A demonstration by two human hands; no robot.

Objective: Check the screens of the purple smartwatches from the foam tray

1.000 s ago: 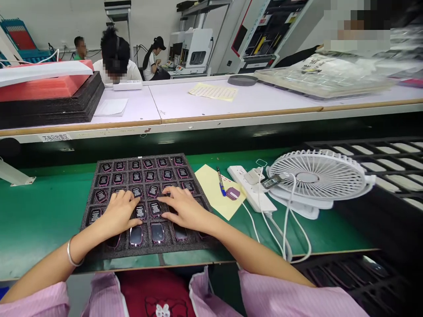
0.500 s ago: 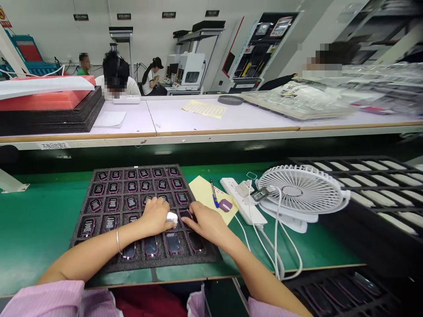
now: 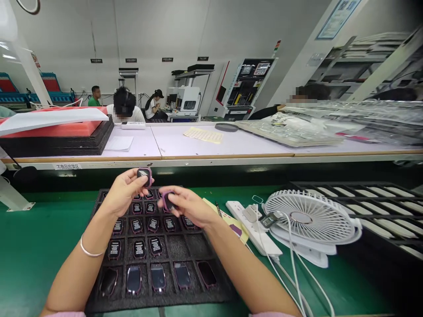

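Note:
My left hand point(image 3: 123, 190) pinches a smartwatch point(image 3: 148, 175) with a purple frame and dark screen, raised above the far edge of the tray. Lower and just to the right, my right hand point(image 3: 190, 206) grips a second purple-framed smartwatch point(image 3: 169, 201) between thumb and fingers. The two watches are apart. Beneath them lies a black foam tray point(image 3: 178, 247) divided into compartments, several holding watches with white text on their screens. The front row holds watches with blank screens, such as this dark watch point(image 3: 182, 275). My forearms and hands hide parts of the tray.
Right of the tray are a yellow sheet point(image 3: 243, 233) with a pen, a white power strip point(image 3: 254, 229) with cables, and a white fan point(image 3: 300, 215). A tray of white pieces point(image 3: 373, 220) lies farther right. A raised shelf point(image 3: 185, 149) runs behind; people sit beyond it.
Both hands have risen from the tray, the left moving up and leftward. Each now holds a watch, and two middle compartments show bare foam. The view has tilted upward.

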